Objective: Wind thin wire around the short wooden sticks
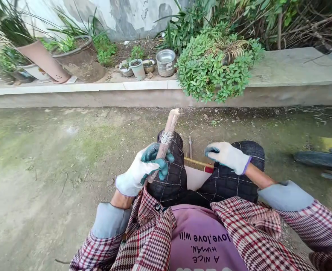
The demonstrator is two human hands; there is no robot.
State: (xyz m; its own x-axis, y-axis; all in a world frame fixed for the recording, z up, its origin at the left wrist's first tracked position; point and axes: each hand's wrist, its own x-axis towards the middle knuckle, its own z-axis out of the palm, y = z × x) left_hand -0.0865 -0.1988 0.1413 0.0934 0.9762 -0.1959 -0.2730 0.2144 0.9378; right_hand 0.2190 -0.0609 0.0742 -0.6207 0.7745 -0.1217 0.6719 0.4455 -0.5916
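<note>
My left hand [151,165], in a white and teal work glove, is wrapped around a thick wooden stick [171,121]. The stick slants upward over my left thigh, and its upper end is pale and rough. Several turns of thin silvery wire [166,137] circle it above my fingers. My right hand [228,155], gloved the same way, is over my right knee, apart from the stick. Its fingers are curled inward, and anything inside them is hidden. Between my legs, a yellow rod [197,163] with a red part [208,169] is partly covered by my thigh.
A short twig [190,146] lies on the mossy concrete ground [55,150] beyond my knees. Ahead runs a low ledge [143,86] with flowerpots [137,69], a metal pot [166,62] and a leafy bush [217,67]. A dark wheel [318,160] is at the right.
</note>
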